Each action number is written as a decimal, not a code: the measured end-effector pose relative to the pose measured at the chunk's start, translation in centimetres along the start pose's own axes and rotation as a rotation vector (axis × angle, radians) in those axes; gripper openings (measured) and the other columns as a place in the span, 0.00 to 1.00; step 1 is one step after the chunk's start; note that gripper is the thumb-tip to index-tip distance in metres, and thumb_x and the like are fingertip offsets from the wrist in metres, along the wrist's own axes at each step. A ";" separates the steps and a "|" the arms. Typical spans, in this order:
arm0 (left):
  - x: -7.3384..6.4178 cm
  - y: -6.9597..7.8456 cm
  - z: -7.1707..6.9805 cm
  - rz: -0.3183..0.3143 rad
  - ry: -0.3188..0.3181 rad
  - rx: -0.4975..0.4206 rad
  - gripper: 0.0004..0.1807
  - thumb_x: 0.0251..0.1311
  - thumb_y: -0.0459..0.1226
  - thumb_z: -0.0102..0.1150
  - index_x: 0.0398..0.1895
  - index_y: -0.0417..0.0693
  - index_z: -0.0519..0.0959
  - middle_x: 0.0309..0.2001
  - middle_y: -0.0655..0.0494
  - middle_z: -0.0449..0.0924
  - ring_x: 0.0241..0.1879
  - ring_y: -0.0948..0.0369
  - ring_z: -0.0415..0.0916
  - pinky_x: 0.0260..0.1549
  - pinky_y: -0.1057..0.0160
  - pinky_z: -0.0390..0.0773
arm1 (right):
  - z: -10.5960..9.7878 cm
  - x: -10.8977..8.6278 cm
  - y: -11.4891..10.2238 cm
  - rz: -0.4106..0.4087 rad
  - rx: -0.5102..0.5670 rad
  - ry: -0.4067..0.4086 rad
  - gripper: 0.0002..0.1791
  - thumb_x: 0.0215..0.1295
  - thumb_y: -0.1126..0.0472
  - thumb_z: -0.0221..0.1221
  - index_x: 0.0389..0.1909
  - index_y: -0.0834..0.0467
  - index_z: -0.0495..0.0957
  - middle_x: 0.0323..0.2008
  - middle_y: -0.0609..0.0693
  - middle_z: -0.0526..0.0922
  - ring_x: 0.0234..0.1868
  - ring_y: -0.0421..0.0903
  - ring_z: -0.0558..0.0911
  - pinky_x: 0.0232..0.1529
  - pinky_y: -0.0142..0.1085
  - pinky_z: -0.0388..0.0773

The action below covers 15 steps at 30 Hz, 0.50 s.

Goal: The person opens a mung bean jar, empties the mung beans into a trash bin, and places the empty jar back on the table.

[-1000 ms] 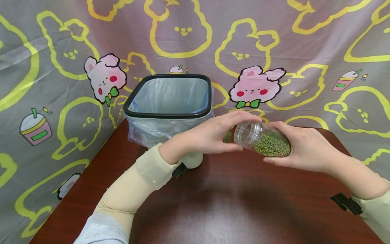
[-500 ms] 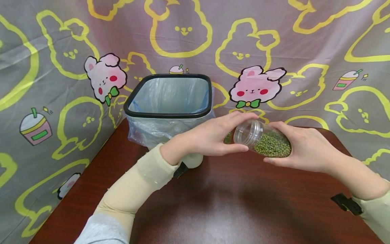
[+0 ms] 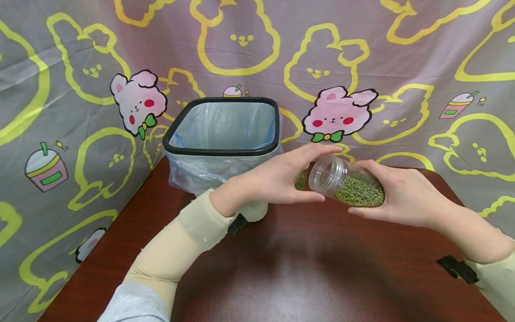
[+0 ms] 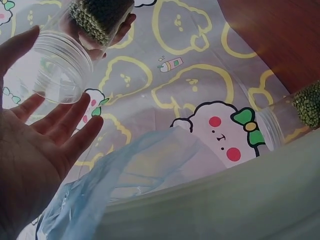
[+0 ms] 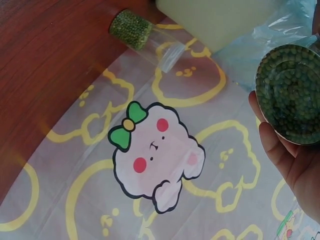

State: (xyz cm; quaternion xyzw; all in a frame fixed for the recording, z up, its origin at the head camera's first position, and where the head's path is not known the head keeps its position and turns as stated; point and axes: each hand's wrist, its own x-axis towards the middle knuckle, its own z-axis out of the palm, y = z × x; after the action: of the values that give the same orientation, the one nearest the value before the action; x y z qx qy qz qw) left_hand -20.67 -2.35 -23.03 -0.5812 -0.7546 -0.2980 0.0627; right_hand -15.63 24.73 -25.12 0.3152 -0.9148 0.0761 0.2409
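My right hand (image 3: pixel 414 197) grips a clear jar (image 3: pixel 360 190) of green mung beans round its lower end. The jar is tipped on its side in the air, its clear threaded end pointing left. The beans lie toward its base, which faces the camera in the right wrist view (image 5: pixel 290 95). Around the threaded end, my left hand (image 3: pixel 277 179) is spread, thumb below and fingers above. The left wrist view shows these fingers straight and loose beside the jar's end (image 4: pixel 62 67); whether they touch it I cannot tell.
A second clear jar (image 5: pixel 131 30), partly filled with green beans, stands on the brown table (image 3: pixel 306 268), mostly hidden behind my left hand in the head view. At the back left stands a bin (image 3: pixel 221 152) lined with a bluish plastic bag (image 3: pixel 197 172). A patterned curtain (image 3: pixel 402 67) hangs behind.
The left thumb and fingers shift a little about the jar's end, the thumb going right and then slightly back left. The right hand and jar stay nearly still.
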 end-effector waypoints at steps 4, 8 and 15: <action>0.0 0.0 0.0 0.025 -0.004 -0.005 0.41 0.53 0.38 0.71 0.70 0.45 0.62 0.67 0.56 0.64 0.63 0.69 0.60 0.60 0.72 0.62 | 0.0 0.0 0.0 0.000 0.003 0.000 0.43 0.32 0.41 0.77 0.53 0.51 0.73 0.30 0.40 0.80 0.23 0.38 0.77 0.21 0.40 0.72; 0.0 0.0 0.0 0.035 -0.002 -0.004 0.37 0.53 0.36 0.70 0.67 0.43 0.65 0.65 0.54 0.66 0.61 0.68 0.62 0.58 0.72 0.64 | 0.0 0.0 0.0 -0.004 0.005 -0.002 0.43 0.32 0.41 0.77 0.53 0.52 0.73 0.30 0.40 0.80 0.24 0.38 0.78 0.21 0.40 0.73; 0.0 0.0 0.0 0.021 -0.010 0.013 0.38 0.55 0.42 0.70 0.68 0.42 0.64 0.64 0.53 0.67 0.60 0.67 0.64 0.57 0.72 0.65 | 0.0 0.0 0.0 -0.002 -0.001 -0.008 0.43 0.32 0.40 0.77 0.53 0.52 0.73 0.29 0.40 0.80 0.23 0.38 0.77 0.21 0.40 0.72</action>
State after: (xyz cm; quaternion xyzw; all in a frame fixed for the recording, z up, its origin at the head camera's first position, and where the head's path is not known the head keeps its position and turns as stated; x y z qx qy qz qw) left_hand -20.65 -2.39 -23.06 -0.5901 -0.7507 -0.2897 0.0658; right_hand -15.60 24.73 -25.16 0.3160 -0.9155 0.0740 0.2377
